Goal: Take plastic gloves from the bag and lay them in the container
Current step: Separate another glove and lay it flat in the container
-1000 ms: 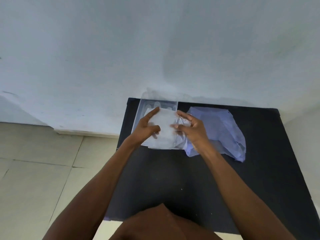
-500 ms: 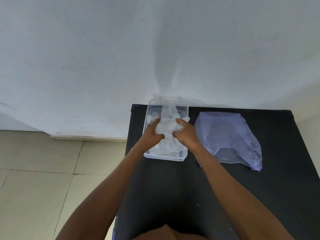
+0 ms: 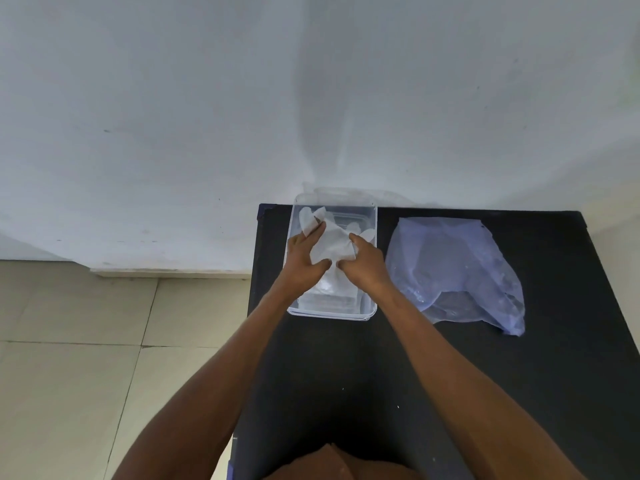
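Observation:
A clear rectangular plastic container (image 3: 369,315) stands at the back left of the black table, against the wall. A translucent white plastic glove (image 3: 332,245) lies over it, its fingers pointing to the far end. My left hand (image 3: 303,263) grips the glove's left side and my right hand (image 3: 363,268) grips its right side, both hands over the container. More flat gloves show under them at the container's near end. To the right lies the crumpled bluish plastic bag (image 3: 457,271), flat on the table, apart from both hands.
The black table (image 3: 346,375) ends at its left edge just beside the container, with a tiled floor (image 3: 86,341) below. A pale wall (image 3: 311,98) rises right behind the container and the bag.
Both hands carried the glove from above the table's near side to over the container and lowered it. The glove's fingers now spread toward the far end.

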